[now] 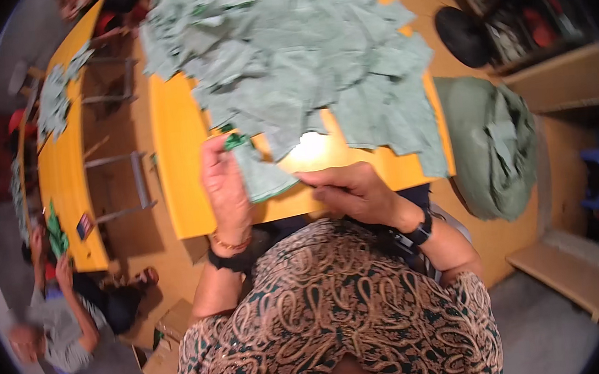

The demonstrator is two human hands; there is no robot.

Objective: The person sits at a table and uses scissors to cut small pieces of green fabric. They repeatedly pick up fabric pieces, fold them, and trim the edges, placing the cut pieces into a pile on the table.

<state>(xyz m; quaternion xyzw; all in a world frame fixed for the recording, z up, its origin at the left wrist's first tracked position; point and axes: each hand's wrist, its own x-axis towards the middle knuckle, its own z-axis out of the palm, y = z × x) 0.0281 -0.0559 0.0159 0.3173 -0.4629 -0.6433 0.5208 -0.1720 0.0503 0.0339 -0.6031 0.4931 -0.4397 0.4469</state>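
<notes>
In the head view, a small pale green cloth piece point(264, 174) lies at the near edge of the yellow table point(178, 148), stretched between the person's two hands. The left hand point(225, 186) stands upright on the cloth's left side, its fingers closed on the upper left corner, where a bright green tag point(235, 140) shows just above the fingertips. The right hand point(353, 193) lies flat and low at the cloth's right, its fingers drawn together and pinching the lower right edge, so the piece sits directly between the two hands and touches both. Each wrist carries a dark band.

Just behind the held piece, a large heap of similar grey-green cloth pieces point(295, 52) covers most of the tabletop, its nearest edge overlapping the table just above the hands. To the right of the table, well apart from the hands, stands a stuffed green sack point(492, 145) on the floor. To the left, a second yellow table point(63, 172) bears more cloth pieces, and another person point(62, 329) sits near its close end, holding green pieces.
</notes>
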